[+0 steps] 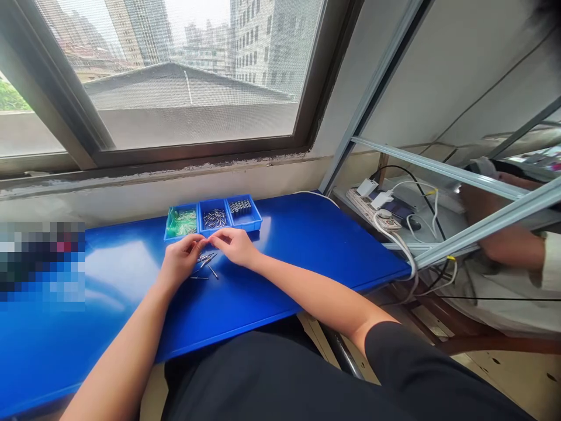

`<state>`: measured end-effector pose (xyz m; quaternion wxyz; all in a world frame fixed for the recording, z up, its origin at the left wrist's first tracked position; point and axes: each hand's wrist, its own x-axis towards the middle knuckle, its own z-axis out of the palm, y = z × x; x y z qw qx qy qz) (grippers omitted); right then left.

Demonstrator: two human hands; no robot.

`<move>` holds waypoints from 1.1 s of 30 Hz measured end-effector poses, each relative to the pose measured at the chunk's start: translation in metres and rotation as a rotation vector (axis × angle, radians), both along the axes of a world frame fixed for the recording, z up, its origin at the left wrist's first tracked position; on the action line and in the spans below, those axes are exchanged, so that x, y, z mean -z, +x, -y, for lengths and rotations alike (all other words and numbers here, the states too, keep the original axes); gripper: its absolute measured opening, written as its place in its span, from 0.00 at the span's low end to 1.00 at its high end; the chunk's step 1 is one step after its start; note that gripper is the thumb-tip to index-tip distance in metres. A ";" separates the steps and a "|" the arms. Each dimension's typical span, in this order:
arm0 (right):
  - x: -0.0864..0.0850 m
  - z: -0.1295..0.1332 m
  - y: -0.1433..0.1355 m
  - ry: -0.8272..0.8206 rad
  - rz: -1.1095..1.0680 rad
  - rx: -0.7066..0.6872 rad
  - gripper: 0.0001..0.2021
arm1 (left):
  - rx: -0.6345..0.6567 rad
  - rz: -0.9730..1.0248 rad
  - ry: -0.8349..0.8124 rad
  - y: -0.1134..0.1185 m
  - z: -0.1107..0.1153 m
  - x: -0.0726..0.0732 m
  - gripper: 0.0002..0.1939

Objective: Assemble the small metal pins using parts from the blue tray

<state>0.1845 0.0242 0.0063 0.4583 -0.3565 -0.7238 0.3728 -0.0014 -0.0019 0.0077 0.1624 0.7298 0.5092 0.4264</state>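
My left hand (185,257) and my right hand (234,244) meet just in front of the blue bins, fingertips pinched close together. Whatever lies between the fingers is too small to make out. Beneath them on the blue table are several thin metal rods (213,272), pointed or screw-like, partly covered by my left hand. Behind the hands stands a row of blue bins (250,225). The left one holds thin green and clear pieces (186,221), the middle one a heap of small dark metal rods (214,218), and the right one short shiny metal cylinders (240,206).
The blue table (298,234) runs along a wall under a window (188,76). A blurred patch covers its far left. On the right, past a metal frame (438,169), are a power strip (372,210) with cables and another person's arm (499,228).
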 end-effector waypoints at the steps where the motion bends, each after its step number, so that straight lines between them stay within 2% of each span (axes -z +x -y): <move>1: 0.000 0.000 0.000 0.003 -0.005 -0.001 0.09 | -0.005 -0.013 0.002 0.000 0.000 -0.001 0.16; 11: 0.000 0.002 -0.001 0.039 0.007 -0.026 0.08 | -0.010 -0.057 0.012 -0.001 0.000 -0.001 0.18; 20: 0.000 -0.001 0.000 -0.010 0.002 0.026 0.08 | 0.005 0.037 0.000 0.001 0.001 0.002 0.15; 33: 0.003 -0.001 -0.001 0.005 -0.027 0.005 0.09 | -0.012 -0.046 0.030 -0.001 -0.001 0.001 0.17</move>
